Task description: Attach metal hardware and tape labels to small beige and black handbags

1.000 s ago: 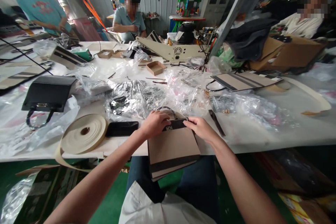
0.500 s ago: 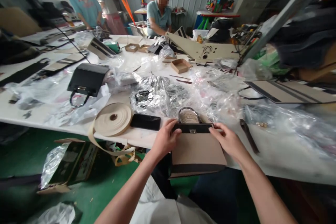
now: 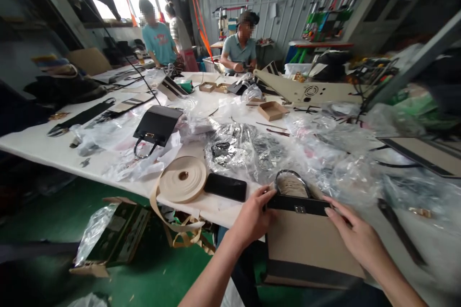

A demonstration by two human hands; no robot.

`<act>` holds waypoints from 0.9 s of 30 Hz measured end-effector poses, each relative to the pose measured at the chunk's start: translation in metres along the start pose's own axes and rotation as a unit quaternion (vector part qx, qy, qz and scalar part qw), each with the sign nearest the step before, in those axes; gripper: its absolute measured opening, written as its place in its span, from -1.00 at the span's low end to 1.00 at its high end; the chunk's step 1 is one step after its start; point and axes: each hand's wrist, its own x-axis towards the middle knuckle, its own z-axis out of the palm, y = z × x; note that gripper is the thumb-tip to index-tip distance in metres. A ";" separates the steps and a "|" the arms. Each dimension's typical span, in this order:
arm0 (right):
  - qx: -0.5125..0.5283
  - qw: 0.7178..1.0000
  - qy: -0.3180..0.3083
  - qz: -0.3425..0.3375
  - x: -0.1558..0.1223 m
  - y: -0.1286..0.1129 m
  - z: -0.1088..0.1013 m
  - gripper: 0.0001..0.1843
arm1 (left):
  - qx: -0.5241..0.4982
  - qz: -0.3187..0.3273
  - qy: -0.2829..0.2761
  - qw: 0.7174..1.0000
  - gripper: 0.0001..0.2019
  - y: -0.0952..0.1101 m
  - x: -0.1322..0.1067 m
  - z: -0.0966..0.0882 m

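Observation:
An unfinished handbag is held between my two hands at the front edge of the table, its beige inner face toward me. Along its top runs a black strip with a small metal clasp plate. A dark curved handle rises behind that strip. My left hand grips the top left corner, thumb and fingers closed around it. At the top right corner, my right hand pinches the edge between thumb and fingers. A black phone lies just left of the bag, beside a roll of beige tape.
Clear plastic wrap covers much of the middle table. A finished-looking black handbag lies on the left. A dark strap-like tool is at the right, an open carton on the floor. Co-workers are across the table.
The camera view has swung left and up, so the table's things sit further right and lower. Both hands still hold the handbag's top corners.

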 end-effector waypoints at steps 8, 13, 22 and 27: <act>0.071 0.997 -0.019 -0.003 -0.009 -0.027 -0.002 -0.43 | 0.079 0.018 0.023 0.996 -0.41 -0.020 -0.001 0.012; 0.069 0.997 -0.019 0.002 -0.013 -0.030 -0.004 -0.46 | 0.111 0.004 0.009 0.994 -0.42 -0.013 0.004 0.010; 0.094 0.995 0.000 0.018 -0.013 -0.042 -0.008 -0.51 | 0.148 -0.004 0.051 0.988 -0.47 -0.011 0.004 0.016; 0.100 0.995 0.007 0.020 -0.015 -0.046 -0.012 -0.54 | 0.143 0.001 0.036 0.989 -0.47 -0.014 0.008 0.013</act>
